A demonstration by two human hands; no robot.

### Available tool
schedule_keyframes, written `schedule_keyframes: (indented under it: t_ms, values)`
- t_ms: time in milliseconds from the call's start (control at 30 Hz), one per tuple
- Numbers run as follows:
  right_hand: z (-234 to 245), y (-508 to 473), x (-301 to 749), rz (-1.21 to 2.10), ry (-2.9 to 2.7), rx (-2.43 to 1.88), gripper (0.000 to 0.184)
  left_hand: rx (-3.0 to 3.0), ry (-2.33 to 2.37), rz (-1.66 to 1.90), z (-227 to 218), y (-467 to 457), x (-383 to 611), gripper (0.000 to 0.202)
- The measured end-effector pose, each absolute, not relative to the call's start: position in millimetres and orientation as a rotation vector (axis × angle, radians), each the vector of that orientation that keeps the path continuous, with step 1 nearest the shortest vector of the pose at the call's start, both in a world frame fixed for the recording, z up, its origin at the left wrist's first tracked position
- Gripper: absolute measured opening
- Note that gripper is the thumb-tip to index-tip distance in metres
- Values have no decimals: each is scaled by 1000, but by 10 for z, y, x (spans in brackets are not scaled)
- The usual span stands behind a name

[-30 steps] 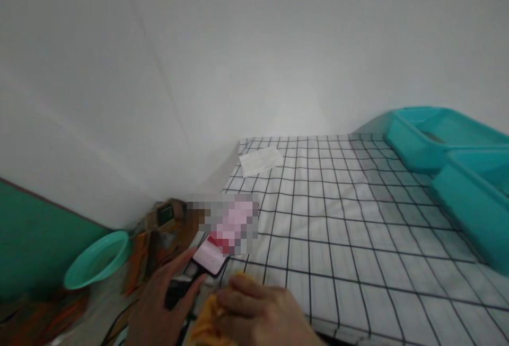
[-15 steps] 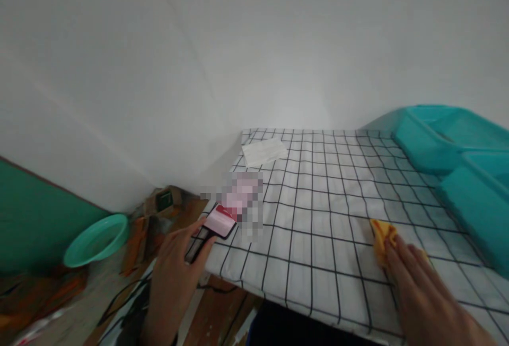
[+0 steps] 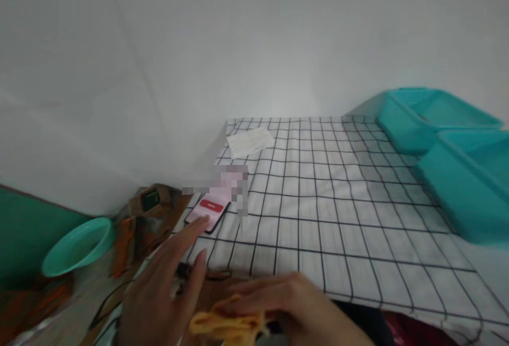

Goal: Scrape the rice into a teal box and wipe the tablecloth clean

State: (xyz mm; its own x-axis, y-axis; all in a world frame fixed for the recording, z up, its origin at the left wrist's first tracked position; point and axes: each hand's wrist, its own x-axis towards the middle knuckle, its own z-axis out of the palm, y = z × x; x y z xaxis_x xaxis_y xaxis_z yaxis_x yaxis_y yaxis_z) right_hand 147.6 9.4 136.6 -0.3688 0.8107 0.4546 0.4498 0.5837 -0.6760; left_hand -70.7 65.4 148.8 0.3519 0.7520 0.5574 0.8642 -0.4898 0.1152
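My left hand [image 3: 163, 282] is at the near left edge of the table, thumb and fingers apart and nothing held. One fingertip is over the lower end of a phone [image 3: 211, 206]; I cannot tell whether it touches. The phone lies on the checked tablecloth [image 3: 310, 213] with its screen lit, a red button showing and its upper part pixelated. My right hand [image 3: 290, 303] is closed on a bunched yellow cloth [image 3: 226, 325] in front of the table's near edge, close beside my left hand.
A white folded sheet [image 3: 250, 141] lies near the table's far left corner. Two turquoise bins [image 3: 449, 181] stand along the right side. Down to the left are a green basin [image 3: 79, 248], a cardboard box [image 3: 149, 200] and a dark cable [image 3: 104, 306]. Walls border the back and left.
My right hand has carried the yellow cloth left off the tabletop to beside my left hand. My left hand has drawn back and spread; the dark strip-like item between its fingers no longer shows there.
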Motion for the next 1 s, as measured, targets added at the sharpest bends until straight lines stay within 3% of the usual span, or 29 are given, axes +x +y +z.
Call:
schedule_keyframes:
  t_ms: [33,133,300,433,667,767,867,1000]
  values:
    - [1380,-31,1784,710,-1880,-1055,28,-2506,-1357,-815,1471,677,-598,38]
    - [1335,-506,2630,534,-1605,-1494,37,-2749,-1029,-739,1377,787,-250,45]
    - [1084,-1102,3229,-261,-1593,-2163,58,-2870,-693,-564,1178,977,101,55]
    - [968,-965,2919,-512,-1619,-2283,68,-2874,-679,-513,1033,1023,73,57]
    - [1143,-172,2193,-353,-1837,-2016,53,-2863,-670,-582,895,900,-116,59]
    - [1274,47,2035,-38,-1958,-1723,49,-2829,-706,-574,868,833,-197,59]
    - [1446,140,2145,326,-1864,-1471,58,-2757,-754,-542,902,786,-257,59]
    - [1437,74,2737,50,-1545,-1737,57,-2711,-828,-533,959,746,-278,57]
